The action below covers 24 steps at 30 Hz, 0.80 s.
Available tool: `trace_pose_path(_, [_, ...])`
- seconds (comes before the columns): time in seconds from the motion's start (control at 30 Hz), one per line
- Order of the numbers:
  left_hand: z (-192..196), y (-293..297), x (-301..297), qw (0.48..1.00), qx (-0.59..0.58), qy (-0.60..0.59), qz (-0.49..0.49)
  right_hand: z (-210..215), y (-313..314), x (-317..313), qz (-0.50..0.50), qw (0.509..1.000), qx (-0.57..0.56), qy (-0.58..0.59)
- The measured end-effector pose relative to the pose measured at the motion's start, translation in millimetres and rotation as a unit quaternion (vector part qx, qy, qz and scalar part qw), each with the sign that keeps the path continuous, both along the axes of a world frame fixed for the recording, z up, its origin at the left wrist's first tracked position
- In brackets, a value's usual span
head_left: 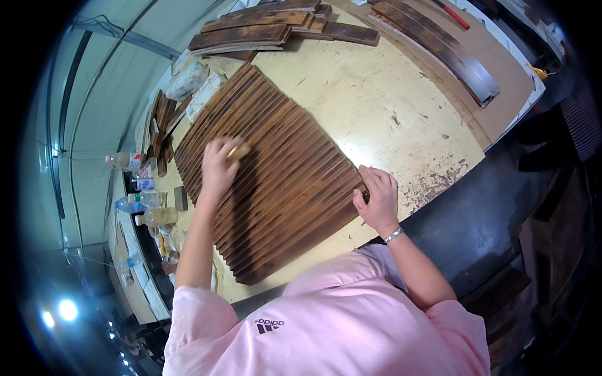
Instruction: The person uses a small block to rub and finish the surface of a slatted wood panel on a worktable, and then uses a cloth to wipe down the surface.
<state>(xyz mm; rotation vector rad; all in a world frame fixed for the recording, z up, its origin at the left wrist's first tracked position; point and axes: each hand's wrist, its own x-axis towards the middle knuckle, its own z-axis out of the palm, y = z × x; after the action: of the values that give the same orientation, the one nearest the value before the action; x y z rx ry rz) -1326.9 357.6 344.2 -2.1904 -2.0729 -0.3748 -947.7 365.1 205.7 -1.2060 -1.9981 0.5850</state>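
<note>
A broad panel of dark brown wooden slats [285, 169], laid side by side in a ridged row, lies flat before me. Over its left part, my left hand [218, 166] is closed around a small yellowish-tan block [239, 151]. Slight blur and the fingers hide what kind of block it is. At the panel's right corner my right hand [379, 199] has its thumb and fingers closed about the edge. Dark wood shows between them.
The panel lies on a pale, stained tabletop [351, 94]. Loose dark boards [241, 36] are stacked at the far side, and long boards [439, 47] lie far right near a red-handled tool [456, 17]. Plastic bottles [157, 217] and a small grey block [180, 198] stand left.
</note>
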Motion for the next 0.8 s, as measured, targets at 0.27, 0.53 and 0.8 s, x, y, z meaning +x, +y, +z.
trace_pose_path(0.27, [-43.2,102.8,103.4,0.984,-0.017,-0.121,-0.131,1.6,-0.4,-1.3,0.012,1.000,-0.001,-0.001])
trace_pose_path(0.53, [-33.8,-50.7,-10.9,0.992,-0.068,-0.101,0.037,-7.8,1.3,0.4,0.015,1.000,-0.008,-0.009])
trace_pose_path(0.8, [-33.0,-262.3,-135.3,0.937,-0.074,-0.050,0.338,-10.0,-0.8,-3.3,0.037,0.999,-0.008,0.003])
